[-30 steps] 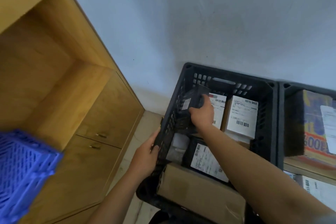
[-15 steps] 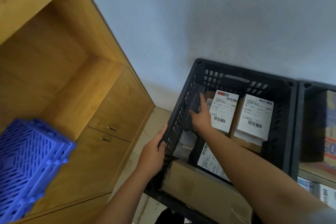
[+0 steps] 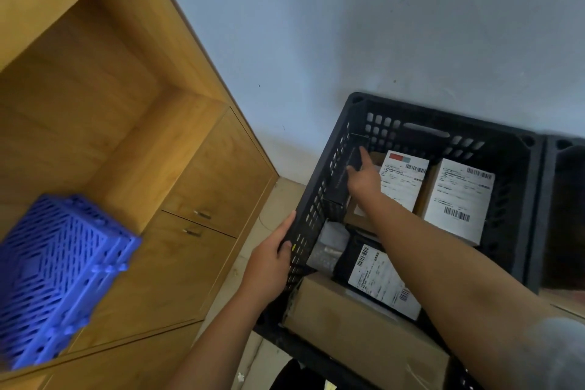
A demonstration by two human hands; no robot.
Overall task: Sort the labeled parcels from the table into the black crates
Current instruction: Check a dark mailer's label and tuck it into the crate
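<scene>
1. A black crate [image 3: 424,128] stands against the pale wall [image 3: 348,25], with the edge of a second black crate [image 3: 563,168] touching its right side.
2. The left hand [image 3: 269,266] grips the crate's left wall from outside, its fingers curled over the rim.
3. The right hand [image 3: 364,179] reaches into the crate and presses a thin black parcel [image 3: 346,172] upright against the inside of the left wall, index finger stretched along it; whether the thumb is curled round the parcel cannot be told.
4. Two boxes with white labels stand side by side at the back: one with a red and blue stripe [image 3: 402,182], one to its right [image 3: 456,199].
5. Nearer lies a black parcel with a white label [image 3: 380,282], a grey wrapped packet [image 3: 329,245] beside it, and a plain brown box [image 3: 364,336] at the front.
6. A wooden cabinet [image 3: 202,187] stands to the left, with a blue plastic basket [image 3: 57,275] on its shelf.
</scene>
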